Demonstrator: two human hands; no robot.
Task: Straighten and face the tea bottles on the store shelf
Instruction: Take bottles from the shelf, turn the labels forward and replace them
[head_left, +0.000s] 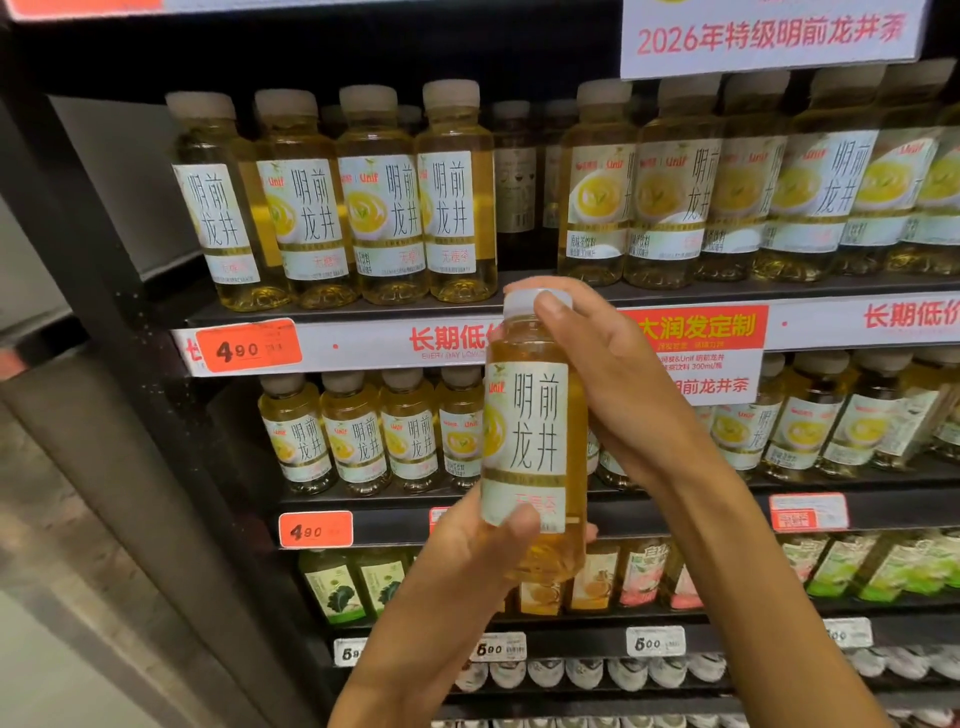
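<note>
Orange price tag (249, 345) at left reads "4.90"; a second one (315, 529) below reads the same. Top shelf (332, 312): four clear plastic bottles (332, 200) in the left group, pale yellow tea, beige caps, white labels reading "Unif" and "明前龙井". A gap in the front row follows, then more of the same to the right. Left hand (480, 545) grips the base of a held bottle (532, 441), thumb on the label. This bottle is upright in front of the shelves, below the gap, label facing the camera. Right hand (597, 374) curls round its white cap. Sign (771, 34) top right reads "2026年特级明前龙井茶".
</note>
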